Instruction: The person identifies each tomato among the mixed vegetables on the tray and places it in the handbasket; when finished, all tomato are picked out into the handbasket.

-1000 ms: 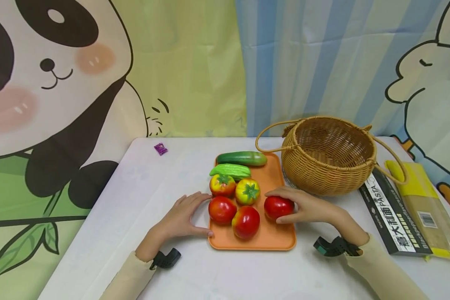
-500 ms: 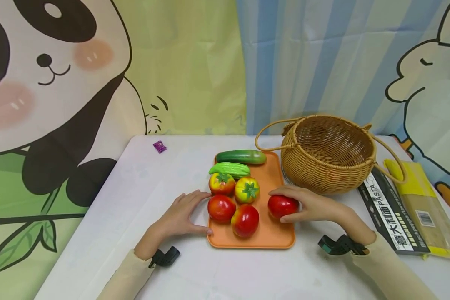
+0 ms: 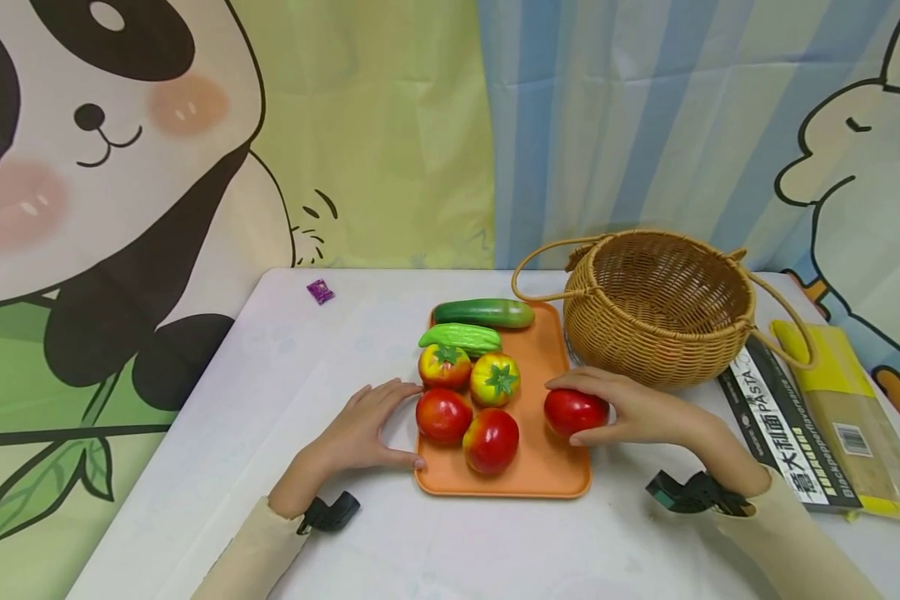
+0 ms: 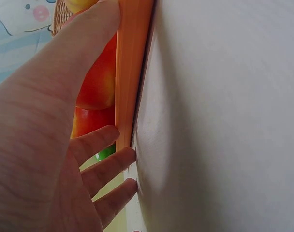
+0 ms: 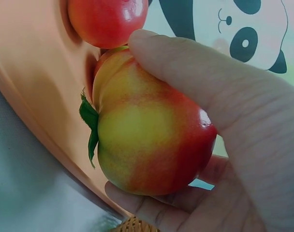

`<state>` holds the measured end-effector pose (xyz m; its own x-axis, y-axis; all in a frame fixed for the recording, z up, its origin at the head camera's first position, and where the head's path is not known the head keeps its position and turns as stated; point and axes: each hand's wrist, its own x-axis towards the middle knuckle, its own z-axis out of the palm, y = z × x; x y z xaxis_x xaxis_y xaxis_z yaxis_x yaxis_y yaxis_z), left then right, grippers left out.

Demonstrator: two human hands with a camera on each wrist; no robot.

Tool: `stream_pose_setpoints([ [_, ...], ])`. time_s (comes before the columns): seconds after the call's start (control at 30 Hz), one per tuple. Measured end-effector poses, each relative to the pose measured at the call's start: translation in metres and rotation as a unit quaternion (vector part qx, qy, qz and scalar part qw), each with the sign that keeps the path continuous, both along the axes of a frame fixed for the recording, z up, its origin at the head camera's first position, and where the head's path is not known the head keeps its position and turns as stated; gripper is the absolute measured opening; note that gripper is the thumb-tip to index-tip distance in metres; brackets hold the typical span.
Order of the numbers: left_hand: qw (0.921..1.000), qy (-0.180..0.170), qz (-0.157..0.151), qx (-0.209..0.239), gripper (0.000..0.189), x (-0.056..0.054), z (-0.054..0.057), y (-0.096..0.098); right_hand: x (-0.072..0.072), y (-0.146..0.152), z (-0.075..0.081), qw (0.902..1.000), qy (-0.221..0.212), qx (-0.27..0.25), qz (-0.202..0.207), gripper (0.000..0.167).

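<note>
My right hand (image 3: 633, 410) grips a red and yellow tomato (image 3: 574, 412) at the right edge of an orange tray (image 3: 543, 473). In the right wrist view that tomato (image 5: 154, 140) lies between thumb and fingers, its green leafy top turned toward the tray. Several more tomatoes (image 3: 491, 442) sit on the tray's left half. Behind them lie a light green bumpy gourd (image 3: 461, 337) and a dark green cucumber (image 3: 483, 313). At the tray's left rim my left hand (image 3: 356, 433) holds nothing, fingers spread; in the left wrist view its thumb lies against the rim (image 4: 129, 58).
A wicker basket (image 3: 648, 350) with two handles stands just beyond the tray's right back corner. Right of it lie a black pasta box (image 3: 787, 425) and a yellow-ended clear packet (image 3: 847, 417). A small purple wrapped item (image 3: 320, 291) is at the back left of the white table (image 3: 307, 358).
My right hand has moved right with the tomato, from over the tray to its right edge. The left hand keeps its place at the left rim.
</note>
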<state>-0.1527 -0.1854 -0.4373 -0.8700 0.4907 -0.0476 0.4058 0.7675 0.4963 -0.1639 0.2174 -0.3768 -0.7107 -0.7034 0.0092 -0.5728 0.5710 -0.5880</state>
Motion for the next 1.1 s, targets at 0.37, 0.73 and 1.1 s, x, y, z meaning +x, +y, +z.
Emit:
stream_pose_setpoints([
  [0.37,0.9999,0.010,-0.003,-0.004,0.101,-0.001,-0.001,0.000,0.005,0.002,0.010,0.9998,0.014,0.008,-0.009,0.063],
  [0.73,0.9999,0.007,-0.004,-0.007,0.102,-0.002,-0.001,0.000,0.006,0.008,0.019,0.9987,0.048,-0.001,-0.017,0.063],
  [1.1,0.9999,0.009,-0.003,-0.010,0.102,-0.002,-0.001,0.000,-0.001,0.015,0.026,0.9956,0.088,-0.030,-0.016,0.058],
])
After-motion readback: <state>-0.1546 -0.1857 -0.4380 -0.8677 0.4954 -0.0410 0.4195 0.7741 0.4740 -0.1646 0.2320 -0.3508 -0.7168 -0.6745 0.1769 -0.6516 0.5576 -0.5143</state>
